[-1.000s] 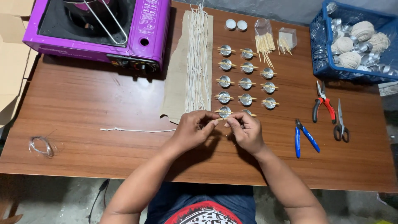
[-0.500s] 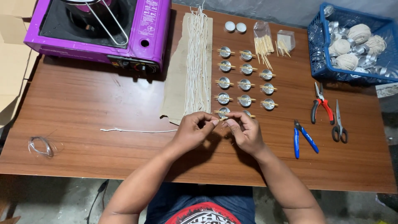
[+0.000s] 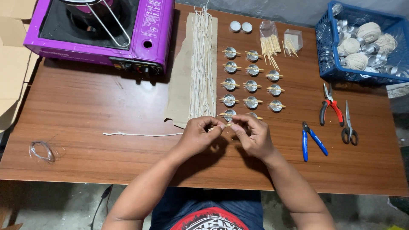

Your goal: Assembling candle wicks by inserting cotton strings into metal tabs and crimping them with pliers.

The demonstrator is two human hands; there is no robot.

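Toothpick [image 3: 221, 126] pinched between left hand [image 3: 200, 137], right hand [image 3: 253, 135].

My two forearms angle in from the near edge of the surface [image 3: 85, 106] and meet over its middle. My left hand [image 3: 197, 135] is curled, fingertips pinched together — my right hand [image 3: 252, 135] mirrors it, fingers bent, thumb and forefinger closed, the two hands almost touching.
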